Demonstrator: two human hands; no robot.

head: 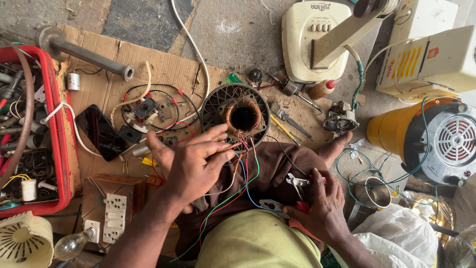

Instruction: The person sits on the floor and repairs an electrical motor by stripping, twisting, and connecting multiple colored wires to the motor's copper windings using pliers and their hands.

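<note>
Head view, person seated on the floor, work at frame centre. Left hand point(198, 161) is pinched shut on a bunch of thin wires point(241, 171) (red, green, blue, white) that run from the motor point(242, 115), a round black ribbed housing with a copper winding ring, just above the hand. Right hand point(322, 201) at lower right is closed around red-handled pliers point(297, 182), whose metal tips point left toward the wires but sit apart from them. Wires loop down over the brown cloth point(277, 166) on the lap. Cardboard point(163, 64) lies under the motor on the floor; on it are a phone point(100, 133), a grey pipe point(89, 52) at upper left and small black parts. Red crate point(62, 144) of spares at left edge; bulb point(72, 244) and white switch plate point(115, 217) at lower left. Yellow motor point(426, 136) at right, steel cup point(373, 192) beside it, cream fan base point(310, 39) at top. Risks, as judged: the leads are thin and tangled, so a hard pull from the left hand could tear one off the winding; the pliers could nick insulation or cut the wrong colour; slack loops may snag on the knee or on loose parts nearby; the motor sits unclamped and could roll.
</note>
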